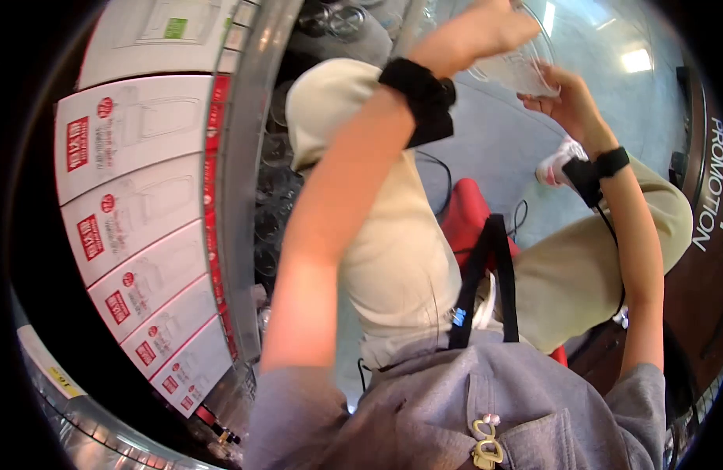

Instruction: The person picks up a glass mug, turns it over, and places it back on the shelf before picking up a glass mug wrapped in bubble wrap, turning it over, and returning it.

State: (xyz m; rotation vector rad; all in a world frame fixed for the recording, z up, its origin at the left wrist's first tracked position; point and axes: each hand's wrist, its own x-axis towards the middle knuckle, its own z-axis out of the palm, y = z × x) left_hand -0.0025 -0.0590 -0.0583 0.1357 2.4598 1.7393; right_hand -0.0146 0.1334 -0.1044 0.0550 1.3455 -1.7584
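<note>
A clear, see-through container (pixel 512 72), probably glass, is held up between my two hands near the top of the view. My left hand (pixel 487 33) comes over it from the left, slightly blurred, with its fingers curled at the container's rim; the fingertips are partly hidden. On the right, my right hand (pixel 569 98) grips the container's side and lower edge between thumb and fingers. Black bands (pixel 424 98) wrap both of my wrists. Blur and reflections hide the container's exact shape.
On the left, white and red boxes (pixel 134 133) printed with glassware stand in a row beside a metal shelf edge (pixel 248 180). Clear glasses (pixel 271 227) stand along that shelf. A red stool (pixel 465 215) is between my legs. A dark panel marked PROMOTION (pixel 708 184) stands right.
</note>
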